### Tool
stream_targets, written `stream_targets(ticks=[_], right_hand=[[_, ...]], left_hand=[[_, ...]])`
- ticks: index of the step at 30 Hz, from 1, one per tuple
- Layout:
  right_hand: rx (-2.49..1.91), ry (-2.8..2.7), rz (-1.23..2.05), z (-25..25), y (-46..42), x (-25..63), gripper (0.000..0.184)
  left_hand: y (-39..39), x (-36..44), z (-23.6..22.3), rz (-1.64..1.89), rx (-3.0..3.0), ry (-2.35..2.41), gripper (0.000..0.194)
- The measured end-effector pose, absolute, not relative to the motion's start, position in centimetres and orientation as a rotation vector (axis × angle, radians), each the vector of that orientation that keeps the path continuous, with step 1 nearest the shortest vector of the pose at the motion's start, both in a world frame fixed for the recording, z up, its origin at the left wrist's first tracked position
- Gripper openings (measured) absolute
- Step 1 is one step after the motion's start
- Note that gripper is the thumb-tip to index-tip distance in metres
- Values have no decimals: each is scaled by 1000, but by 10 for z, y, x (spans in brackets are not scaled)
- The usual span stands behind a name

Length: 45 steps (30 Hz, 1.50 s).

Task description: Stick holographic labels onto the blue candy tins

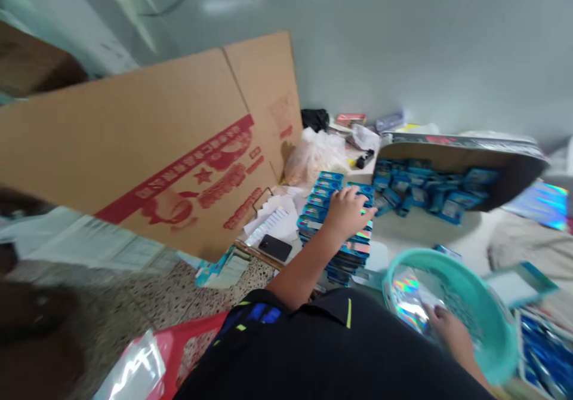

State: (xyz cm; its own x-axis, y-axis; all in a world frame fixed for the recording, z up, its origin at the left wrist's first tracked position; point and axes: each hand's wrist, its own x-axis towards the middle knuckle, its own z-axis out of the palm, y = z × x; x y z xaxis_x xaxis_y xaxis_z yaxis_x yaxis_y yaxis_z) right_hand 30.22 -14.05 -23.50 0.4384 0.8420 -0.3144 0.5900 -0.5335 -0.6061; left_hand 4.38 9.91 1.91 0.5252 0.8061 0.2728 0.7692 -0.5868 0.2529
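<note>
My left hand (348, 210) lies on top of a stack of small blue boxes (333, 227), fingers stretched out and spread, holding nothing. My right hand (447, 323) reaches into a teal plastic basin (492, 328) and touches shiny holographic packets (409, 304) inside it. Its fingers are blurred, so I cannot make out whether they grip a packet. My black shirt (335, 352) fills the bottom of the view.
A large flat cardboard sheet with red print (170, 143) stands at the left. A black phone (274, 248) lies on papers beside the stack. An open carton (447, 173) holds several more blue boxes. A plastic bag (316, 155) sits behind. A red stool (179, 346) is lower left.
</note>
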Motion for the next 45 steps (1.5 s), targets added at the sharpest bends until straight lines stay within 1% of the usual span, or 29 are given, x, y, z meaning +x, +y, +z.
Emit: stream_targets(ticks=[1,3,6,8,10,12,14,16,18,19,22,23,24,25,27,30,31,33,35,36,38,40,42,45], right_hand=[[-2291,-1148,877,-237,-138,306,47],[-2292,-1049,914,-237,-136,315,49],[-2233,-962,827,-224,-132,327,59],[-2155,-953,713,-205,-122,330,66],[-2047,-981,620,-176,-104,328,70],[-1886,-1038,572,-139,-78,320,68],[-1521,-1054,620,-96,-50,306,60],[-1203,-1019,725,-50,-25,290,63],[-1015,-1145,808,-7,-8,272,63],[-974,-1234,819,13,-3,264,63],[-946,-1445,788,60,3,245,58],[-945,-1493,768,70,3,240,56],[-942,-1531,747,79,3,237,53],[-936,-1562,728,85,3,235,51],[-922,-1617,706,93,5,234,50],[-906,-1584,704,92,10,233,46],[-904,-1517,692,89,12,232,45],[-914,-1349,661,80,17,228,45],[-948,-1245,681,70,22,220,48],[-959,-1228,730,64,25,215,51],[-940,-1213,867,55,30,203,56],[-877,-1177,955,48,35,193,58],[-838,-1130,943,46,40,187,55],[-852,-1128,887,46,48,191,50]], left_hand=[[100,44,21,557,2658,1367,34],[102,46,23,555,2653,1363,32],[106,48,24,565,2612,1364,28],[108,49,25,601,2572,1359,26],[107,47,31,700,2523,1327,22],[103,42,45,901,2482,1238,24],[94,36,65,1136,2461,1096,29],[82,31,86,1272,2447,948,28],[70,30,102,1276,2410,855,27],[64,31,106,1257,2376,838,29],[54,38,104,1169,2250,859,48],[54,41,100,1136,2219,869,50],[54,43,97,1109,2199,875,46],[56,45,93,1102,2185,882,38],[61,47,88,1135,2143,895,21],[69,49,84,1212,1962,917,17],[72,50,82,1223,1883,925,18],[78,53,80,1236,1720,936,29],[84,57,76,1246,1575,923,42],[87,60,74,1252,1517,902,45],[91,66,70,1261,1451,846,43],[95,71,66,1268,1414,803,37],[97,74,63,1273,1380,798,34],[104,73,62,1251,1384,836,37]])
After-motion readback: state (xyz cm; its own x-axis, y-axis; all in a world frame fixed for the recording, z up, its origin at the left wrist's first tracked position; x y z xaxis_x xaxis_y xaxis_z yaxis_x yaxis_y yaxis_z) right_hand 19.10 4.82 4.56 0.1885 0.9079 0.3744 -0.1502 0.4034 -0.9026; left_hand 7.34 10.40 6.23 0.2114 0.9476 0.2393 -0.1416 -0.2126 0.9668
